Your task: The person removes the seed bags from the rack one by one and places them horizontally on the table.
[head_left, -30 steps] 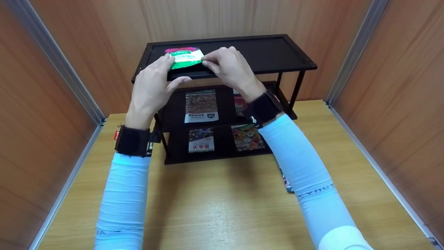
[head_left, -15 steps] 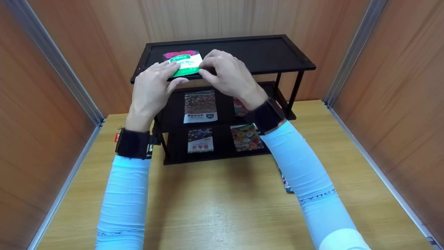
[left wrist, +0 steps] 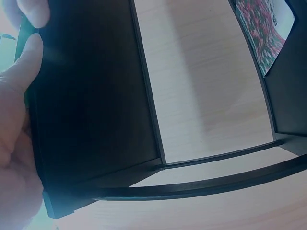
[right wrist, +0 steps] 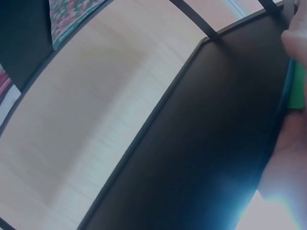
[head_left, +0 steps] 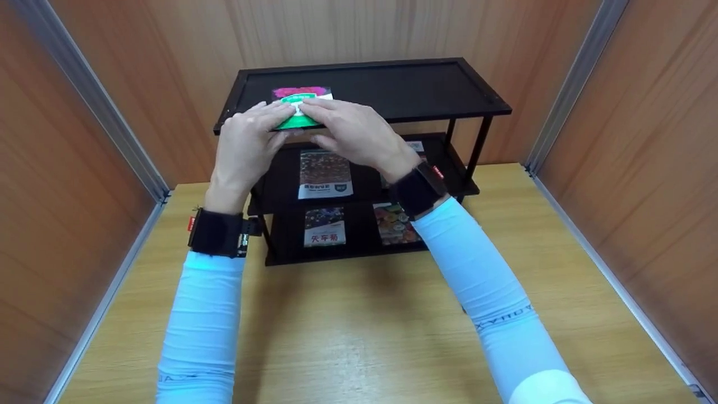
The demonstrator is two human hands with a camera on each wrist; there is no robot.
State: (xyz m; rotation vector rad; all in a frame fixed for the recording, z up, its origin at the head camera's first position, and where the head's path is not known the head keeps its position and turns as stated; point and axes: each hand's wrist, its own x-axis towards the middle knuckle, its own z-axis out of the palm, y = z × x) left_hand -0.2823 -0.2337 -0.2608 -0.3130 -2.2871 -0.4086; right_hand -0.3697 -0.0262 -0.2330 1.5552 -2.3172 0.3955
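Note:
A seed packet (head_left: pixel 301 97), pink at its top with white and green below, lies flat on the left part of the black rack's top shelf (head_left: pixel 409 87), near the front edge. Fingers of my left hand (head_left: pixel 245 143) rest extended over its left side. From the other side, the straight fingers of my right hand (head_left: pixel 359 134) press on the packet's right part. Both hands cover much of the print. In the left wrist view a thumb (left wrist: pixel 29 60) lies at the shelf's front edge. A green bit of the packet (right wrist: pixel 297 86) shows beside the right hand in the right wrist view.
On the middle shelf lie a brown-red packet (head_left: pixel 325 174) and another packet (head_left: pixel 416 146), mostly behind the right wrist. The bottom shelf holds a blue-flowered packet (head_left: pixel 325 227) and a multicoloured packet (head_left: pixel 397 223). Wood-grain panels (head_left: pixel 634 140) enclose the table (head_left: pixel 348 325).
The packet has come down flat and toward the front edge. My right hand has let go of its right corner and moved left onto its face; the left fingers have slid further over it.

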